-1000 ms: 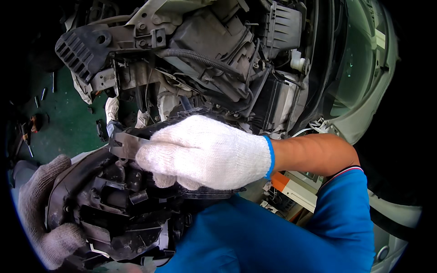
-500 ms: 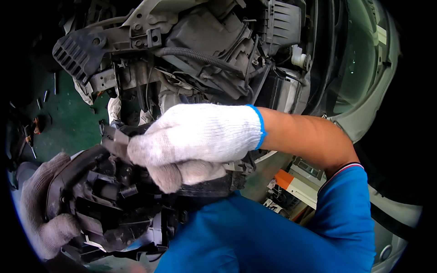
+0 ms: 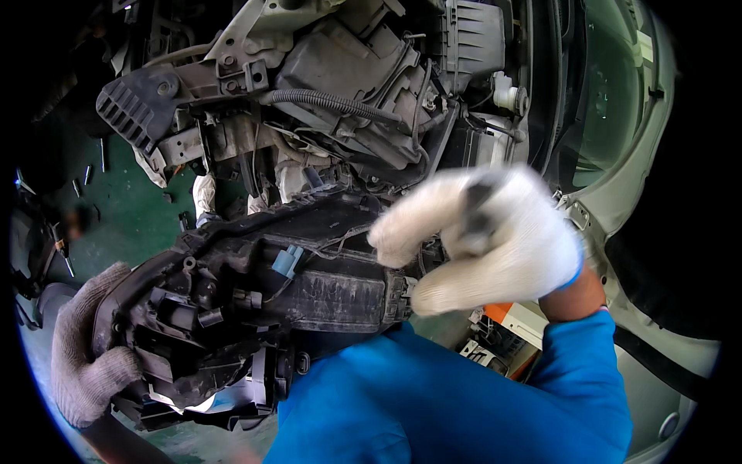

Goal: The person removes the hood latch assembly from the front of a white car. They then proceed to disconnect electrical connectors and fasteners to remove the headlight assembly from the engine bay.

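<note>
A large black headlight housing (image 3: pixel 309 286) lies across my lap with its rear side up, a small blue connector (image 3: pixel 287 261) on its back. My left hand (image 3: pixel 85 363), in a grey knit glove, grips the housing's left end from below. In a white knit glove, my right hand (image 3: pixel 479 240) is blurred and raised just off the housing's right end, its fingers curled shut. A dark patch shows among those fingers; I cannot tell whether it is a held part or dirt.
The stripped front of a pale car (image 3: pixel 348 100) fills the top, with hoses, brackets and its windscreen (image 3: pixel 610 116) at right. Loose small tools lie on the green floor (image 3: pixel 124 216) at left. An orange and white box (image 3: pixel 510 321) sits below my right hand.
My right hand has left the housing's left part, where it pressed on a grey piece, and swung right and up. The housing's back is now uncovered. My left hand keeps its grip.
</note>
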Demonstrator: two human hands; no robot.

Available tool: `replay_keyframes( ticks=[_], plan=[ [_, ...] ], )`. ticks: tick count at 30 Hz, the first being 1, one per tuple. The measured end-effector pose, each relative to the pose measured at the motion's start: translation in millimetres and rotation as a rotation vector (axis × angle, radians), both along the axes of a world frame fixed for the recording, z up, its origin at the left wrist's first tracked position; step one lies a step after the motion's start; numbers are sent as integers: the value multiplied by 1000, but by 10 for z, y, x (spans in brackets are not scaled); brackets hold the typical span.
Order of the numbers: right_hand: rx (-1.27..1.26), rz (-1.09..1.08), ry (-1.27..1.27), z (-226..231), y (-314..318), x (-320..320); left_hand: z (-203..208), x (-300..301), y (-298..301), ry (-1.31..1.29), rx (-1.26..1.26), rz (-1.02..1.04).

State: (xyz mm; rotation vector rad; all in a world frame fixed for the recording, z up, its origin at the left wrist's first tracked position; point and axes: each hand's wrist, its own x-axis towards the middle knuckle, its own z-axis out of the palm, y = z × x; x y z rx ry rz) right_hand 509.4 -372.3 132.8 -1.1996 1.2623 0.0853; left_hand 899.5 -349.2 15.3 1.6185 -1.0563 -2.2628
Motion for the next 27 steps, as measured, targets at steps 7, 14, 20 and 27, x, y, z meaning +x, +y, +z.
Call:
replay_keyframes(
  ticks=[7,14,20,27],
  plan=[
    [80,186,374,-154,989,-305,-21,-18,-46,29,33,-9],
    [157,241,350,-212,1109,-488,-26,-6,-36,16,34,-43],
    [32,281,365,-219,1152,-568,18,-18,-59,-19,55,-14],
    [44,188,494,-69,1388,-613,-71,-24,-36,29,79,-13]
  ],
)
